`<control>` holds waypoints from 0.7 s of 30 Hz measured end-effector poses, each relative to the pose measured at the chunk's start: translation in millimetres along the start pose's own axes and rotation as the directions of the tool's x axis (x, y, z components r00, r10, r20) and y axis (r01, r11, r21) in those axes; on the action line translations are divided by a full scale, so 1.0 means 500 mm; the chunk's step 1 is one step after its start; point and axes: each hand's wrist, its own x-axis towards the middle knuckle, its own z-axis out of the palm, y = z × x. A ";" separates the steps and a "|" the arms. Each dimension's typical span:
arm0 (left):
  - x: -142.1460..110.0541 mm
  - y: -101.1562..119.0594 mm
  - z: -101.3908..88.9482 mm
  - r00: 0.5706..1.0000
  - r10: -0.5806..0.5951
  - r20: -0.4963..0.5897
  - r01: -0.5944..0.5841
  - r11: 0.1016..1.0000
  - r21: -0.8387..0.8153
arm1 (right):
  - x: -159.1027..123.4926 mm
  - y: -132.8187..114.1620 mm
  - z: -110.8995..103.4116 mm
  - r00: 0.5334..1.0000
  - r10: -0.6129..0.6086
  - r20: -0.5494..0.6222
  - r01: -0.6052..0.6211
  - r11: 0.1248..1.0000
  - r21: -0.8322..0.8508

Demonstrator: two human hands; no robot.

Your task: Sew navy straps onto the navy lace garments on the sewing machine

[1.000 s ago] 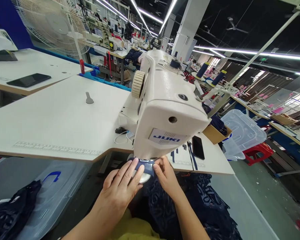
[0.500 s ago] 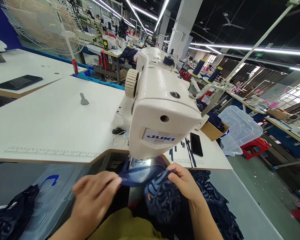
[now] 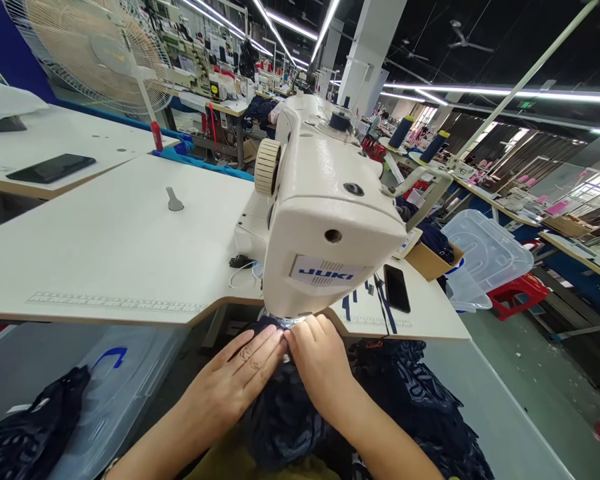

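Under the head of a white sewing machine [image 3: 330, 220], my two hands meet at the needle area. My left hand [image 3: 235, 377] has long, straight fingers pressed together, their tips on the edge of a navy garment [image 3: 285, 417]. My right hand [image 3: 323, 357] is curled, with its fingers closed on the same garment beside the left fingertips. The dark patterned cloth hangs down between my wrists toward my lap. The needle and presser foot are hidden by the machine head and my fingers.
A navy patterned fabric pile [image 3: 415, 387] lies right of my arm. Dark cloth [image 3: 40, 413] rests on a clear plastic box lid [image 3: 130, 380] at left. On the white table are a phone [image 3: 397, 288], navy strips [image 3: 386, 307] and a grey metal piece [image 3: 174, 199]. A fan [image 3: 100, 53] stands behind.
Both hands have come together at the needle area; before, they stretched a navy band between them. The garment has shifted left and now hangs below the hands. The view has shifted slightly.
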 end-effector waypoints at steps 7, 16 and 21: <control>-0.008 0.014 0.017 0.999 -0.001 -0.036 0.005 0.994 0.112 | -0.007 -0.001 -0.001 0.992 -0.110 -0.065 0.104 0.991 -0.083; 0.002 0.018 0.009 0.997 -0.081 -0.010 0.080 0.993 -0.084 | -0.015 0.025 0.012 0.911 0.387 0.141 -0.397 0.735 0.549; 0.005 0.030 0.010 0.990 -0.143 0.018 0.143 0.990 0.014 | -0.002 0.038 -0.001 0.916 0.358 0.183 -0.390 0.680 0.621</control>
